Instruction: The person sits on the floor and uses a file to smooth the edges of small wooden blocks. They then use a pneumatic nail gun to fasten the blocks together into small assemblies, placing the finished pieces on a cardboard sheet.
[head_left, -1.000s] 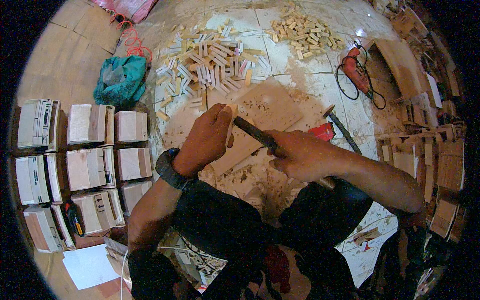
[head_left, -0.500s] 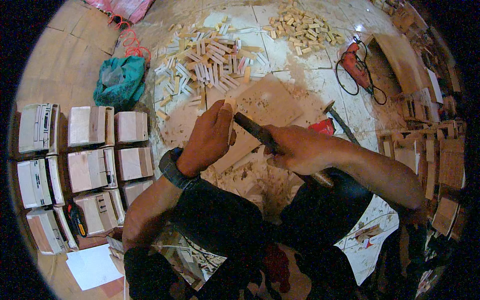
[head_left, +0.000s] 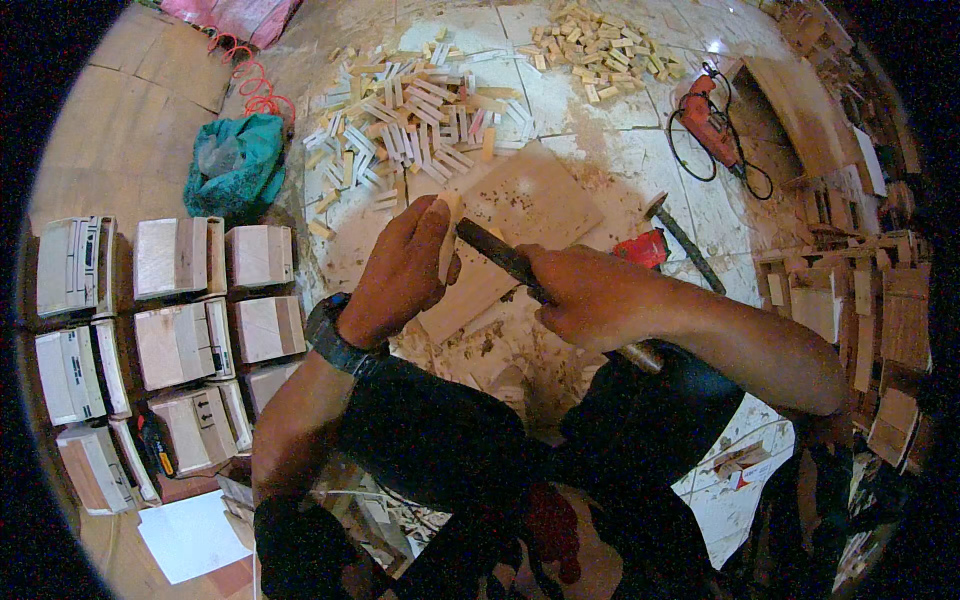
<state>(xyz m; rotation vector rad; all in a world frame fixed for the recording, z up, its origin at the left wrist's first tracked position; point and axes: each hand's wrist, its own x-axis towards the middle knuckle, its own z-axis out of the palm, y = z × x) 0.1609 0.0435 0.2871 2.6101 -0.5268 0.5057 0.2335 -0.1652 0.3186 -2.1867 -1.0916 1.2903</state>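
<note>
My left hand, a watch on its wrist, is closed around a small pale wood piece held upright. My right hand grips a long dark file, whose lighter rear end sticks out below the fist. The file's front end points at the wood piece, close beside it; whether they touch I cannot tell. Both hands are above a thin wooden board on the floor, which is strewn with dark crumbs and dust.
Beyond the board lie a pile of wood strips and a pile of small blocks. At right are a hammer, a red object and a corded red power tool. Wooden boxes and a green bag stand left.
My left hand has shifted slightly left with the wood piece. The file in my right hand has moved a little left and up, showing more of its rear end.
</note>
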